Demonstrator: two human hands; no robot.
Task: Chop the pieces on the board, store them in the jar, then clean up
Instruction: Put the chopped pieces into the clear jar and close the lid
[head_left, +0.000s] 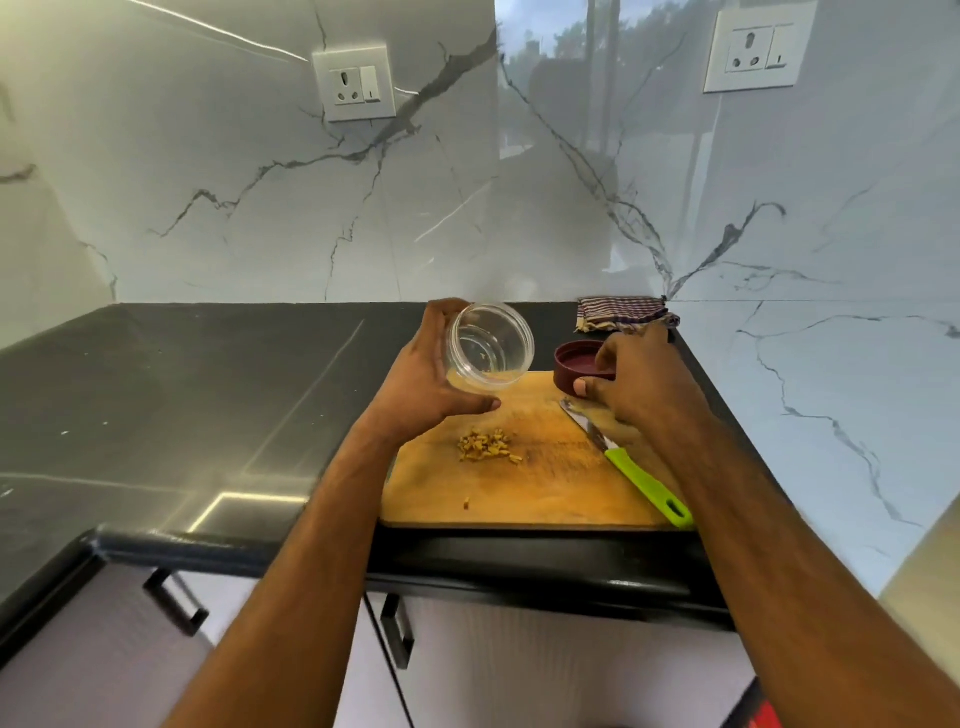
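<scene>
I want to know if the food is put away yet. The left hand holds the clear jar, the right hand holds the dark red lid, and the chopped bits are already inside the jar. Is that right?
Not quite. In the head view the chopped bits lie in a small pile on the wooden board, not inside the jar, which looks empty. The rest is right: the left hand holds the clear jar and the right hand holds the dark red lid.

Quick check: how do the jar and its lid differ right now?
The jar is clear plastic; the lid is opaque maroon. The jar is lifted and tipped, mouth toward the camera, in the left hand; the lid sits low by the board's far edge, pinched by the right hand. The jar is deeper than the shallow lid. Both are round, and neither holds any chopped pieces.
</scene>
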